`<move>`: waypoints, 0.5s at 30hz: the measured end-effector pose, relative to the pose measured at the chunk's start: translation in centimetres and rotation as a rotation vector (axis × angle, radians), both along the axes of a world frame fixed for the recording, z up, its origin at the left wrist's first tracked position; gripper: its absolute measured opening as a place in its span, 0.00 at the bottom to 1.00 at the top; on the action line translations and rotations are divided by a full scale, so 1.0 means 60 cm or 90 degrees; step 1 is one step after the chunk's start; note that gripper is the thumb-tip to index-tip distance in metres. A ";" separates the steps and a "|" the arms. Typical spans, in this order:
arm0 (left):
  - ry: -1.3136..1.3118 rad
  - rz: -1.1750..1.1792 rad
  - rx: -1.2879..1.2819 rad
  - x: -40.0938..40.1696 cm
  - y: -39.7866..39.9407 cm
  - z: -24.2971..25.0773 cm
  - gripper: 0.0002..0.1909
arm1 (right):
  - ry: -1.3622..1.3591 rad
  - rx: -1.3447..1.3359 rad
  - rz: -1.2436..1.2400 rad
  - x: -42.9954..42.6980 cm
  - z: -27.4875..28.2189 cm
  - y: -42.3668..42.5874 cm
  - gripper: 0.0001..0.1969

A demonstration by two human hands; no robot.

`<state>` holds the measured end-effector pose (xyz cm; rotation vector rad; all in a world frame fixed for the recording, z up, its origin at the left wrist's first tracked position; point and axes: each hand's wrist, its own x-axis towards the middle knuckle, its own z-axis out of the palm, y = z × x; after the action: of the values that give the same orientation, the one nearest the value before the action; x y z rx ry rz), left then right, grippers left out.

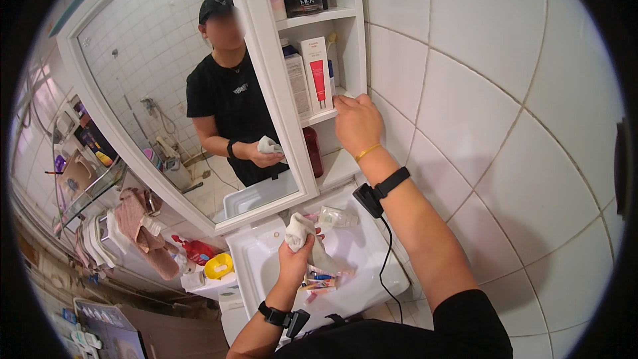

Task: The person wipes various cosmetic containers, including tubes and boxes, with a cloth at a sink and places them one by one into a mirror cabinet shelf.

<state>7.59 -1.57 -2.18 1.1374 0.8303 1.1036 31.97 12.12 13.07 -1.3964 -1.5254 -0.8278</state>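
Note:
My left hand [297,254] holds a crumpled white cloth [299,232] above the white sink [369,259]. My right hand [356,119] is at the middle shelf of the mirror cabinet, its fingertips beside a white box with a red tube printed on it [317,75]. Whether those fingers grip anything is hidden. Below my left hand, several tubes and small toiletries [321,284] lie in the basin. A clear container [338,216] rests near the basin's back edge. A dark red bottle [313,152] stands in the lowest compartment.
The framed mirror [179,85] reflects a person holding the cloth. Left of the sink are a yellow soap dish [218,266], a red pump bottle [197,249] and hanging towels [144,234]. Jars and boxes fill the top shelf [319,19]. A tiled wall [463,109] bounds the right side.

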 end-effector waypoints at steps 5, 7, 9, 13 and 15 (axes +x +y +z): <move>-0.002 0.007 0.008 0.003 0.004 -0.006 0.15 | -0.014 0.001 0.005 0.001 0.005 0.004 0.12; 0.003 0.006 0.001 0.007 0.003 -0.002 0.15 | -0.022 0.012 -0.004 0.003 0.009 0.005 0.12; 0.007 0.008 -0.005 0.007 0.004 -0.002 0.15 | -0.044 -0.021 -0.013 0.003 0.016 0.007 0.10; -0.007 0.003 0.000 0.009 0.003 0.004 0.15 | -0.052 -0.065 -0.018 0.000 0.023 0.006 0.09; -0.008 0.006 -0.002 0.010 0.003 0.006 0.15 | -0.025 -0.065 -0.003 0.002 0.021 0.013 0.10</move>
<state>8.17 -1.41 -1.82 1.1238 0.8279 1.1156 32.11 12.92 14.30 -1.4651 -1.6144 -0.7950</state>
